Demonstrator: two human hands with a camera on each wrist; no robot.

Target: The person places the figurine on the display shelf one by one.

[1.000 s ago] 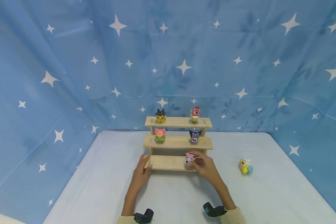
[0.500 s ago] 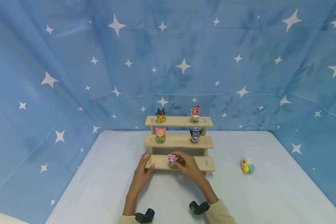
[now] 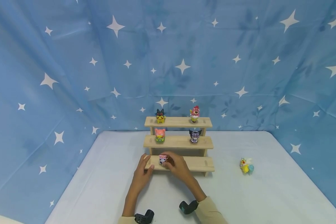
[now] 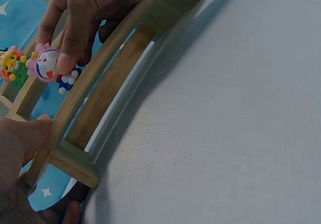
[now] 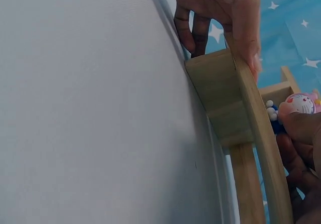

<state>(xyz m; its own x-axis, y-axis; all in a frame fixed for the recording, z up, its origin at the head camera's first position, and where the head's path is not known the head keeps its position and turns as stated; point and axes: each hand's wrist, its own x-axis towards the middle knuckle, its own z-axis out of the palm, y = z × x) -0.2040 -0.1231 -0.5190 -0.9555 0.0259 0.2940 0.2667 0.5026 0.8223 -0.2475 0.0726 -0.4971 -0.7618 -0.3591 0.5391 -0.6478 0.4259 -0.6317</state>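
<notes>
A three-tier wooden display shelf (image 3: 196, 163) stands on the white table. My left hand (image 3: 141, 175) grips the left end of its lowest tier, thumb at the front edge, as the left wrist view also shows. Between thumb and fingers of my right hand (image 3: 178, 167) is a small figurine (image 3: 162, 159) with a pink hood, white whiskered face and blue body (image 4: 68, 80). It is upright at the left part of the lowest tier, its feet right at the board. In the right wrist view the thumb (image 5: 299, 127) covers part of the figurine.
The middle tier bears a pink-hooded figurine (image 3: 160, 135) and a black-eared purple one (image 3: 194, 137). On top stand a black-and-yellow figurine (image 3: 160, 116) and a pink-and-red one (image 3: 194, 114). A yellow and light-blue figurine (image 3: 245, 166) lies on the table at right. A starry blue curtain (image 3: 168, 62) hangs behind.
My right hand has moved left along the lowest tier with the pink-hooded figurine, from its right end to near its left end. My left hand has stayed at the shelf's left end.
</notes>
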